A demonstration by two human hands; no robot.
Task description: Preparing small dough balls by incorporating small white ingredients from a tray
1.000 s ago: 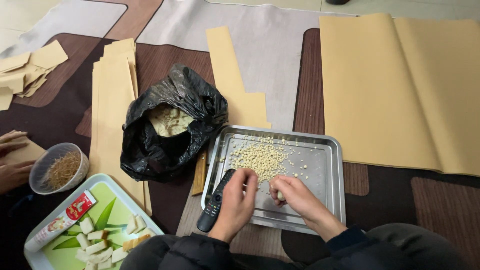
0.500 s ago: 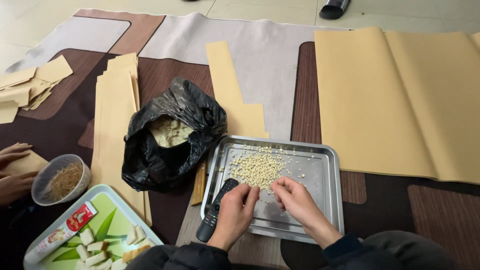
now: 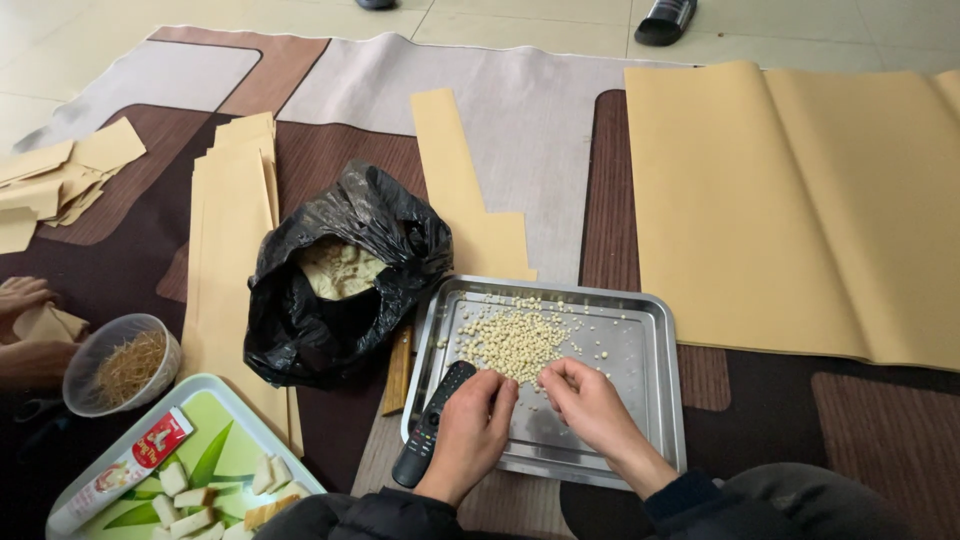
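A steel tray (image 3: 650,330) lies on the mat in front of me with a heap of small pale yellow pellets (image 3: 512,338) in its far left part. Both my hands rest inside the tray at the near edge of the heap. My left hand (image 3: 474,420) has its fingers curled down onto the tray floor among the pellets. My right hand (image 3: 588,398) pinches with its fingertips at the pellets close to the left one. Whether either hand holds pellets is hidden by the fingers. A black remote control (image 3: 430,428) lies against the tray's left rim beside my left hand.
A black plastic bag (image 3: 330,290) with pale stuff inside sits left of the tray. Stacked tan paper strips (image 3: 235,220) and large tan sheets (image 3: 800,200) cover the mat. A green tray (image 3: 215,455) with white pieces, a tube and a bowl of fibres (image 3: 122,362) lie at left, by another person's hands (image 3: 25,330).
The view has tilted slightly upward. My two hands have drawn a little closer together at the near edge of the pellet heap.
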